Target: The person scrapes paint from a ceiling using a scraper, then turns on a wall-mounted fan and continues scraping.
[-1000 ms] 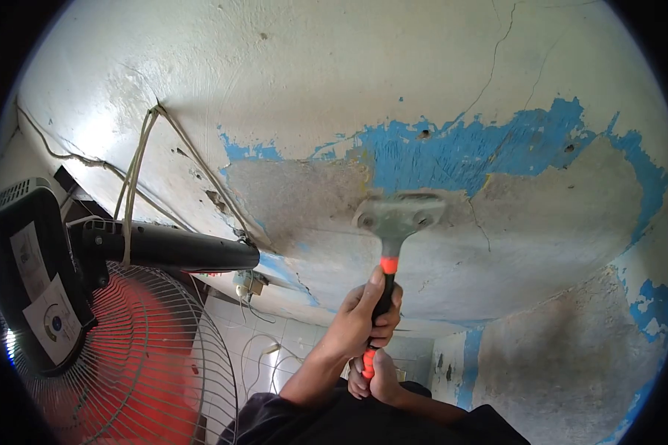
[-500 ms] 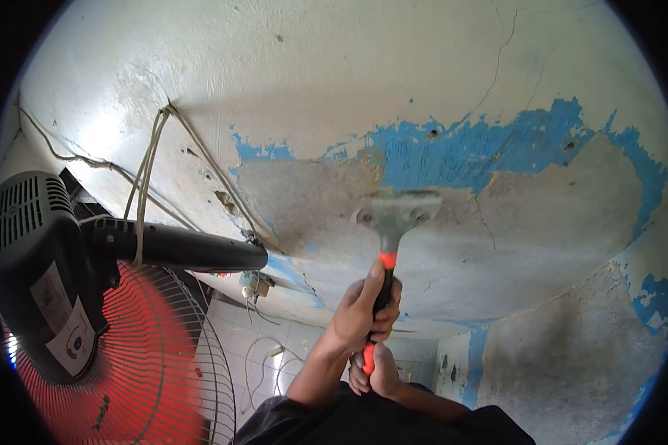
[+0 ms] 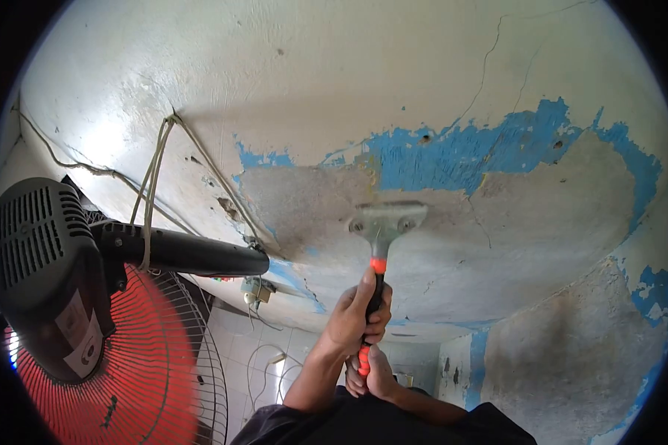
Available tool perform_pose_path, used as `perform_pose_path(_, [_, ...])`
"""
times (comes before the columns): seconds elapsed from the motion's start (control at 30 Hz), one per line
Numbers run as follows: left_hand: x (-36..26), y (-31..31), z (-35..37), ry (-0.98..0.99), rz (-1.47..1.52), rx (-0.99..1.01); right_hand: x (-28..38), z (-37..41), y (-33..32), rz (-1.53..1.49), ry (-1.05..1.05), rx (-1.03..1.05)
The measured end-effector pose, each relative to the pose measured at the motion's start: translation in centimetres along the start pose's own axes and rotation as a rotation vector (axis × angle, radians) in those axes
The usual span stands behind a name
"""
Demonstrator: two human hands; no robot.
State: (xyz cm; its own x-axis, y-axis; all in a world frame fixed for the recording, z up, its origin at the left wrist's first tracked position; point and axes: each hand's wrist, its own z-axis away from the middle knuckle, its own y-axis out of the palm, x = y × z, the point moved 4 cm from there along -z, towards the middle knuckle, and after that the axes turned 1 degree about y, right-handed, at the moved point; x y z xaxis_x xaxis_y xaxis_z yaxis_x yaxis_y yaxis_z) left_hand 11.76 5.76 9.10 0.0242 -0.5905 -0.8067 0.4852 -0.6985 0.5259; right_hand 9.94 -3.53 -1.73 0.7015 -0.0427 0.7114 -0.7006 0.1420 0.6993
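Holding: you have the scraper [image 3: 390, 222] in both hands, its head upward in view and its handle [image 3: 377, 288] running down toward your body.
Left grip: your left hand [image 3: 355, 315] is closed round the black upper handle, thumb laid along it toward the head, probably to guide the blade's angle.
Right grip: your right hand [image 3: 375, 374] is wrapped round the orange lower end, fingers fully curled, likely adding push and steadiness from behind.
Scraper head: it lies over the bare gray patch [image 3: 297, 200] of the wall [image 3: 334, 67], just below the blue paint [image 3: 430, 163]; whether its edge presses on the surface, you cannot tell from this view.
Fan: it sits to the left of your arms, its wire cage [image 3: 223, 371] enclosing red blades [image 3: 148, 371].
Cord: the cord [image 3: 147, 252] drops from a point on the wall and loops round the fan's black pole [image 3: 193, 252], seemingly to hold it up.
Socket box: the small box [image 3: 256, 291] is near the pole's end, with a thin wire hanging from it.
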Motion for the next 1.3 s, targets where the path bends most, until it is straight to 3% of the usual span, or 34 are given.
perform_pose_path(0.23, [-3.1, 3.4, -0.7, 0.074, -0.152, 0.101, 2.6, -1.3, 0.0, -0.069, -0.134, 0.089])
perform_pose_path(0.33, [-1.5, 3.4, -0.7, -0.008, -0.032, 0.100, 2.2, 0.1, -1.0, -0.066, -0.085, 0.026])
perform_pose_path(0.5, [3.8, 4.8, -3.8, -0.141, 0.250, 0.453, 2.2, 3.8, -5.1, -0.120, -0.104, -0.021])
perform_pose_path(0.6, [3.9, 7.7, -5.4, -0.063, 0.364, 0.679, 5.2, 5.1, -5.9, -0.057, -0.115, -0.040])
perform_pose_path(0.73, [4.3, 9.6, -5.6, -0.065, 0.470, 0.772, 7.9, 6.8, -5.5, 0.060, -0.112, -0.048])
perform_pose_path(0.97, [6.1, 9.7, -5.3, -0.074, 0.484, 0.580, 7.1, 8.0, -6.5, 0.058, -0.099, -0.066])
perform_pose_path(1.3, [4.8, 10.9, -4.7, -0.069, 0.437, 0.590, 9.1, 8.6, -4.6, 0.135, -0.071, -0.119])
